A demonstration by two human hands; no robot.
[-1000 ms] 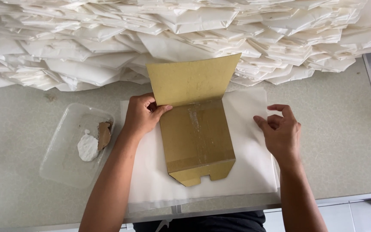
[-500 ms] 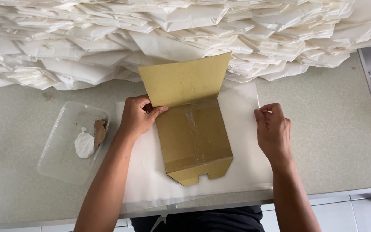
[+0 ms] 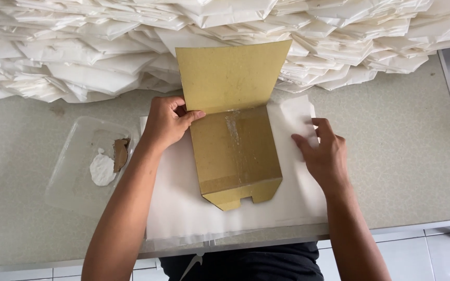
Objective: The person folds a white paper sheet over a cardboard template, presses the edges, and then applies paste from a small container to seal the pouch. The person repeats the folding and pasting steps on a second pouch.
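Cardboard: I see a flat yellow-brown cardboard template [image 3: 235, 156] lying in the middle of the table, its far flap standing up against the paper heap and its near end folded into a notched tab.
Sheet: a white translucent paper sheet [image 3: 183, 208] lies under the cardboard, reaching past it to the left, right and near side.
Left hand: my left hand [image 3: 166, 122] rests on the left edge of the cardboard, near the crease. Its fingers [image 3: 191, 115] are curled, tips pressed onto the board, thumb lying along the edge.
Right hand: my right hand [image 3: 326, 156] is right of the cardboard, just apart from it. Its fingers [image 3: 308, 140] pinch the far right corner of the sheet, which lifts off the table and curls inward toward the board.
Tray: a clear shallow plastic tray [image 3: 74, 177] sits well left of the sheet, holding a white blob and a brown scrap.
Heap: folded white paper bags [image 3: 79, 67] are piled along the far side.
Table: grey speckled tabletop [image 3: 402, 156].
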